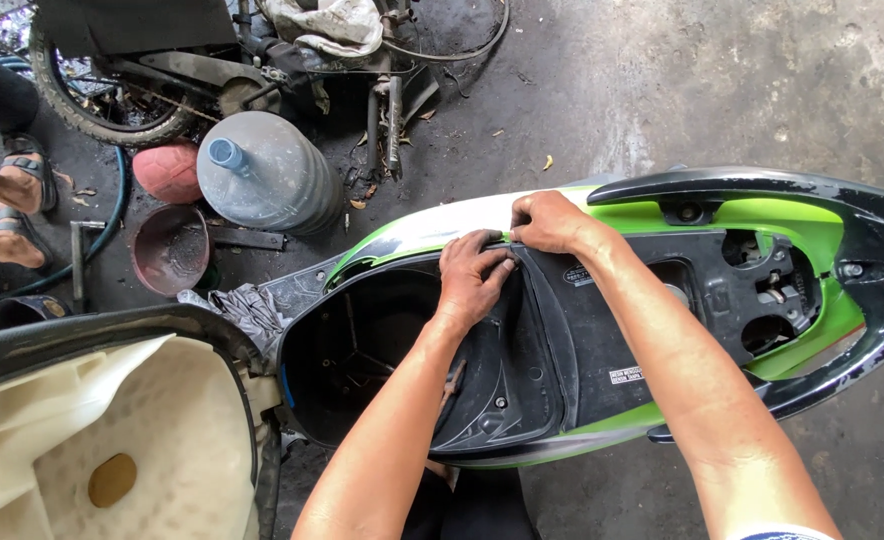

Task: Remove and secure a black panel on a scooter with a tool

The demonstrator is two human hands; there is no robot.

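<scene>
At the far left edge of the concrete floor point(662, 90), another person's sandalled feet point(12, 200) rest beside a green hose point(112, 215). Below them, at the lower left corner, the raised scooter seat point(102, 430) shows its pale underside. Further along the floor stand a reddish bowl point(169, 250) and a big grey water jug point(267, 175) lying on its side, with a motorcycle wheel point(102, 95) and a heap of parts behind them at the top edge. A grey rag point(247, 310) lies bunched just by the front rim of the scooter's open black storage tub point(362, 350). Your left hand point(474, 275) is pressed down on the far rim of that tub, fingers curled and gripping the black plastic edge where it meets the green and white side panel point(432, 225). Your right hand point(552, 222) sits just beside it, touching the same seam, fingers bent over and clenched on the panel's upper edge. To the right, the tub runs on into the black rear frame cover point(652, 320), with holes and fittings showing, and the dark grab rail point(762, 183) curves round the green tail at the right edge.
</scene>
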